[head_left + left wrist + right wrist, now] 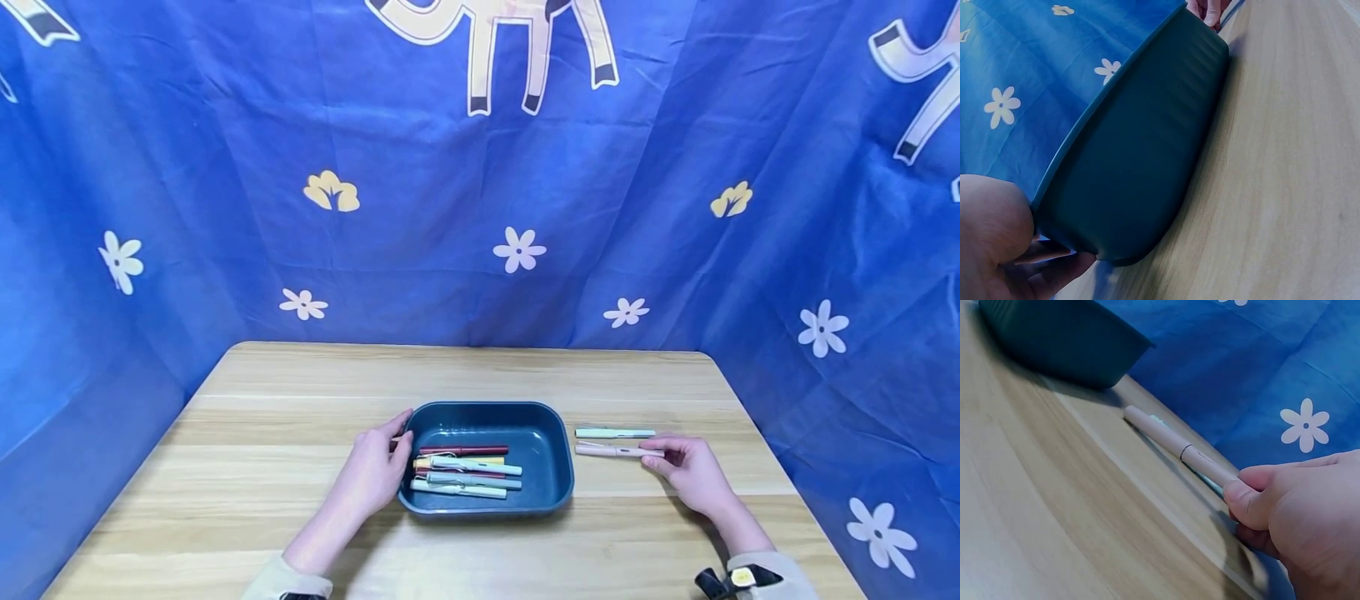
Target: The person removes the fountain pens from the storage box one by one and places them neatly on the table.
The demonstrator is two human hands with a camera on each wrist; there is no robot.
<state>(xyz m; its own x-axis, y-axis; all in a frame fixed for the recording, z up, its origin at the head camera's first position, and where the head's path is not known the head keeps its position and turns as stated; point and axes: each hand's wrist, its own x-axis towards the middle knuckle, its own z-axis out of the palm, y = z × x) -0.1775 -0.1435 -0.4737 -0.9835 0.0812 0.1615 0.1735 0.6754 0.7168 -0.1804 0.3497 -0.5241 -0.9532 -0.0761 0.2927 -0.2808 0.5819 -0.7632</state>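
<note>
Currently the right hand (693, 473) pinches a pale pink pen (611, 451) between thumb and fingers at its right end, to the right of a dark teal tray (542, 467). Just beyond that pen, a mint-green pen (615, 433) lies on the wood-grain bench (315, 379), roughly parallel to it. Meanwhile the left hand (371, 468) grips the tray's left end, thumb up at the rim and fingers against the outer wall. Inside the tray, toward its left side, clipped pens lie crosswise in a loose pile: a dark red pen (480, 451) farthest back, a yellow pen (491, 460), a pale blue-white pen (480, 466), a grey-blue pen (480, 481) and a pale green pen (465, 490) nearest the front. Behind the bench hangs a blue curtain (420, 233) printed with white flowers.
</note>
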